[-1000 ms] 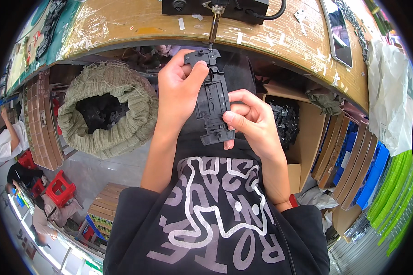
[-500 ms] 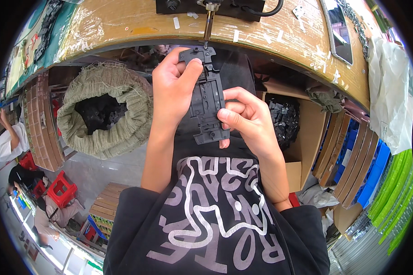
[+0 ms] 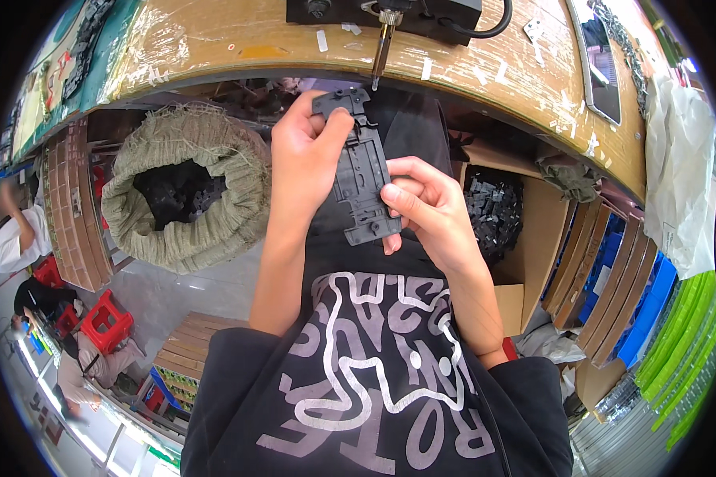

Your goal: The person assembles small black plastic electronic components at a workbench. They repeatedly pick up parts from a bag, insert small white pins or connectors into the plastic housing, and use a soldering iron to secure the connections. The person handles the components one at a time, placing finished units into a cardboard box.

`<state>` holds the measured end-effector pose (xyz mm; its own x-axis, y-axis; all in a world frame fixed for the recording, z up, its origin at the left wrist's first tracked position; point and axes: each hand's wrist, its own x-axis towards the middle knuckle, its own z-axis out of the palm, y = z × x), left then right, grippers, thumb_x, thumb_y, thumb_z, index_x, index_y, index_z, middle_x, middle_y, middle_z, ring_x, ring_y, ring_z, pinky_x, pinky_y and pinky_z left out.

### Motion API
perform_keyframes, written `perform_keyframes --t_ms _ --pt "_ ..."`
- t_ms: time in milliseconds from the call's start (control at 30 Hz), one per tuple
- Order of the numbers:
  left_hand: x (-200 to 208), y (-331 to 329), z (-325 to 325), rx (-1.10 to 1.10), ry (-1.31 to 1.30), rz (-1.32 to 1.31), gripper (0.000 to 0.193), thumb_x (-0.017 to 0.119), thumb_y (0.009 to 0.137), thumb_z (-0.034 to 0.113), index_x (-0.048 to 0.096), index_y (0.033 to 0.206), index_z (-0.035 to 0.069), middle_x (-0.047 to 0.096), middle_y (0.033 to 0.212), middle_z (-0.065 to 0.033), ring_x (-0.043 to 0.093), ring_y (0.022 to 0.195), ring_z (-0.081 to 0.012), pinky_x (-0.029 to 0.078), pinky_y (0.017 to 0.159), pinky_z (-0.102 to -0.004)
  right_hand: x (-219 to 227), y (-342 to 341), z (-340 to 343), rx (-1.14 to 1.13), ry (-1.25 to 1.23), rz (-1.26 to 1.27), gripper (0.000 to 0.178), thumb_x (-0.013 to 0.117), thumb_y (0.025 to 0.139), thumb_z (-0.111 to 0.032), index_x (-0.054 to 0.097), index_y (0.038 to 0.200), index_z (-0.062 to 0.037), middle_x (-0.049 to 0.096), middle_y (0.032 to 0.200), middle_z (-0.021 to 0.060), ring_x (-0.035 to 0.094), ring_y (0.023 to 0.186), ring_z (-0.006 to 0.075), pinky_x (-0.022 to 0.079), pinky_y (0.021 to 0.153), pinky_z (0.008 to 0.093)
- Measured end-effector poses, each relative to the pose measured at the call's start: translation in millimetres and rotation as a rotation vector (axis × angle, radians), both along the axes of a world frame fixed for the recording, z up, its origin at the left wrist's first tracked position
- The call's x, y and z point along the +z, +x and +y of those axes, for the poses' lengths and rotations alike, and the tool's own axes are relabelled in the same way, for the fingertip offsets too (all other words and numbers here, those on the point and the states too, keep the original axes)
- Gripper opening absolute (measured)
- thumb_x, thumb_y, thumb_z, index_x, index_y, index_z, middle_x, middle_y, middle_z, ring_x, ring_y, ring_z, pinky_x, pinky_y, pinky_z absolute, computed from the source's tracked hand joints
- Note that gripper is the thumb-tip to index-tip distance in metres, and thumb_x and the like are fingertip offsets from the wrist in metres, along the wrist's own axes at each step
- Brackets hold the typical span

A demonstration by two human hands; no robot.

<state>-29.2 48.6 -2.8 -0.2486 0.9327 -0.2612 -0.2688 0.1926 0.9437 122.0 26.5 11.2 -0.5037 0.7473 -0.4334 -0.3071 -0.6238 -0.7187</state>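
Between my hands is a long black molded plastic part [image 3: 359,171], tilted slightly, with slots and raised ribs along its face. My left hand [image 3: 306,147] grips its upper end, thumb pressed on the face and fingers behind. Lower down, my right hand [image 3: 426,203] pinches the right edge, its thumb at the front. Just above the part's top right corner, a metal driver bit [image 3: 383,52] points down from a black machine [image 3: 390,17] on the bench. A small gap shows between bit tip and part.
The wooden bench [image 3: 239,52] runs across the top, with scraps and a phone-like device [image 3: 595,63] on it. To the left stands a woven sack [image 3: 135,226] of black pieces; at right, a cardboard box [image 3: 545,238] of black parts. Other people sit far left.
The top of the plastic part has come away from the bit tip, down and to the left relative to it. Both hands keep their hold, and the view has shifted slightly.
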Motion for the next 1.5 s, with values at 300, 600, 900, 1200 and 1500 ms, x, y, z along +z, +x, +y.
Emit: perform_keyframes --t_ms 300,600,900,1200,1500 --pt "10.4 9.7 1.1 -0.045 0.069 -0.046 0.011 0.051 0.081 0.005 0.051 0.090 -0.001 0.056 0.068 -0.0007 0.047 0.056 -0.0013 0.038 0.048 -0.0172 11.0 6.0 -5.2 -0.056 0.046 0.005 0.023 0.056 0.081 -0.008 0.050 0.099 0.0042 0.051 0.064 0.0034 0.050 0.048 0.0095 0.045 0.043 0.0221" --pt "12.4 8.6 3.4 -0.037 0.082 -0.041 0.013 0.051 0.081 0.006 0.051 0.091 -0.002 0.056 0.067 -0.0014 0.047 0.055 -0.0012 0.037 0.046 -0.0170 13.2 5.9 -2.4 -0.054 0.061 0.038 0.023 0.056 0.081 -0.007 0.050 0.099 0.0047 0.053 0.066 0.0045 0.051 0.051 0.0094 0.046 0.043 0.0222" --pt "12.1 10.2 4.9 -0.020 0.083 -0.027 0.014 0.052 0.081 0.007 0.051 0.092 -0.002 0.057 0.066 -0.0014 0.046 0.054 -0.0006 0.036 0.044 -0.0162 16.7 7.4 -0.1 -0.048 0.061 0.035 0.022 0.055 0.081 -0.006 0.050 0.100 0.0052 0.053 0.067 0.0044 0.050 0.054 0.0080 0.046 0.043 0.0216" --pt "13.3 8.0 6.3 -0.029 0.072 -0.059 0.014 0.052 0.081 0.006 0.052 0.092 -0.002 0.057 0.067 -0.0015 0.047 0.055 -0.0012 0.037 0.046 -0.0165 15.9 4.9 0.1 -0.059 0.057 0.037 0.023 0.055 0.082 -0.007 0.050 0.101 0.0049 0.052 0.067 0.0035 0.050 0.057 0.0074 0.046 0.043 0.0212" --pt "17.5 -1.0 1.9 0.006 0.061 0.032 0.015 0.050 0.082 0.005 0.051 0.095 -0.001 0.053 0.066 0.0018 0.044 0.054 -0.0010 0.034 0.045 -0.0167 18.9 -6.0 -2.9 -0.083 0.030 0.048 0.024 0.056 0.080 -0.009 0.051 0.101 0.0026 0.052 0.063 0.0045 0.052 0.045 0.0130 0.046 0.041 0.0261"
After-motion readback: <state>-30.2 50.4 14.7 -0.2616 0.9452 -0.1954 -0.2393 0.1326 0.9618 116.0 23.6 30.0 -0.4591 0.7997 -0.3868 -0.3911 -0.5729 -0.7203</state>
